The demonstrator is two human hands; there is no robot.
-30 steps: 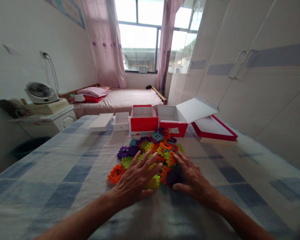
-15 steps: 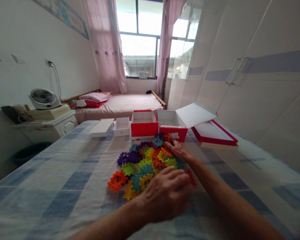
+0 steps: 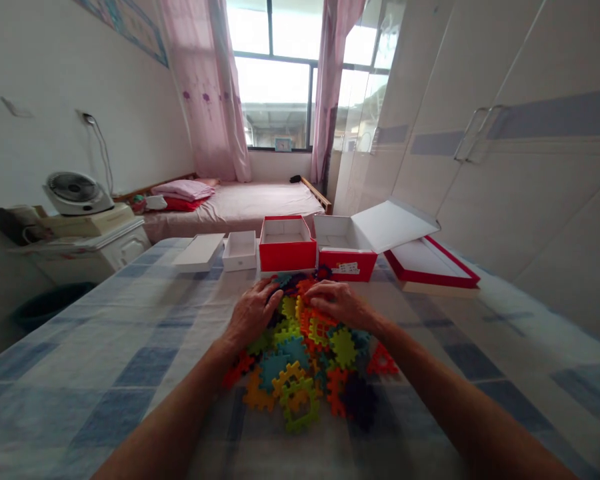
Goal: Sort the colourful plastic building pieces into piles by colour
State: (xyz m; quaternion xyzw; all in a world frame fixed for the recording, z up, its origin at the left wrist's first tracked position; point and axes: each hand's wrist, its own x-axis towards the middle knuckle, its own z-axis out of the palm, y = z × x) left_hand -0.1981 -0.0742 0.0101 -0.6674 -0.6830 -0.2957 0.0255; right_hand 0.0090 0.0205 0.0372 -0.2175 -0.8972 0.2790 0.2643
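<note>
**Orange, lime and teal pieces point(image 3: 293, 353) heaped on the counter point(image 3: 175, 333)!**

Head view: the heap lies between the forearms, just before the red box point(image 3: 287, 257). Left hand point(image 3: 253, 310) laid over its far left edge, thumb apart from the fingers; right hand point(image 3: 343, 303) curled over orange ones. Does either hold anything? Cannot tell! One red triangle point(image 3: 381, 361) sits beside the right forearm. Looks like the gathering step, I'd judge; the next move calls for fingertips well under those overlapping edges.
</note>
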